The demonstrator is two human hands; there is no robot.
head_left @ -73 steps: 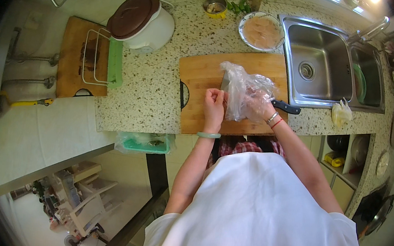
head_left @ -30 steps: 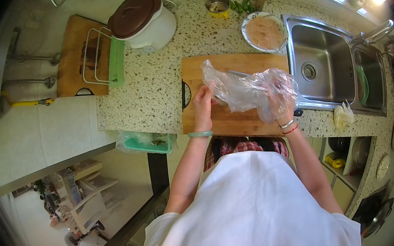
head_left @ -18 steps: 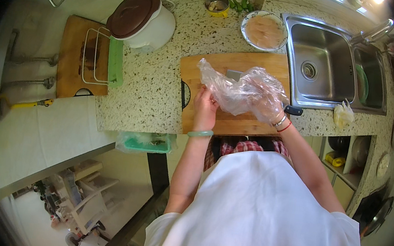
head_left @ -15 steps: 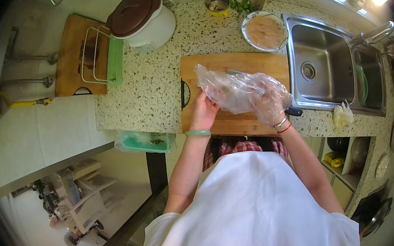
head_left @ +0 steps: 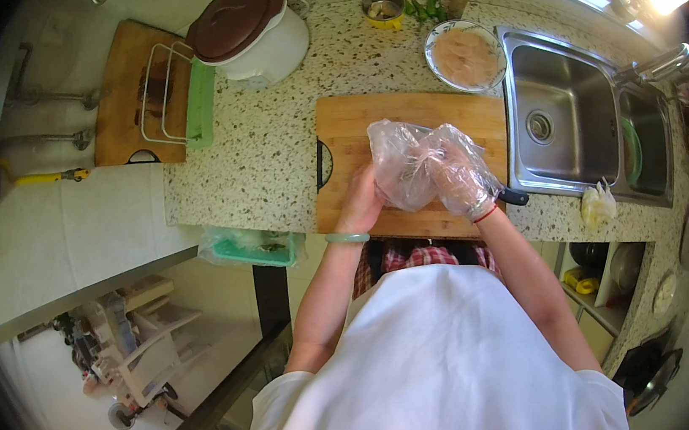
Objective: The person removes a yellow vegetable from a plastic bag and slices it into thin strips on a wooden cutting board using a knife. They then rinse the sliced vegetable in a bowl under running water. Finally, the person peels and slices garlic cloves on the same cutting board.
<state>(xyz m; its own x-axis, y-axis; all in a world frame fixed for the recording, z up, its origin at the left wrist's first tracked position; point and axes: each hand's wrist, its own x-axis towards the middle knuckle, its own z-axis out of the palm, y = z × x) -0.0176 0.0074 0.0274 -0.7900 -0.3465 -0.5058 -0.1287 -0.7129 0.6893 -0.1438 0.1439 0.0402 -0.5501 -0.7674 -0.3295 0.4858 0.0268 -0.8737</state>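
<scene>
Clear crumpled plastic bag (head_left: 405, 164) at frame centre, over wooden cutting board (head_left: 389, 118), gripped by both hands. Small knotted yellowish bag (head_left: 597, 205) right of centre, on counter below sink (head_left: 575, 127).

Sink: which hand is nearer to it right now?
Right. The right hand, covered in a clear plastic bag, is over the cutting board's right end, just beside the sink. The left hand sits farther left, at the board's front middle.
</scene>
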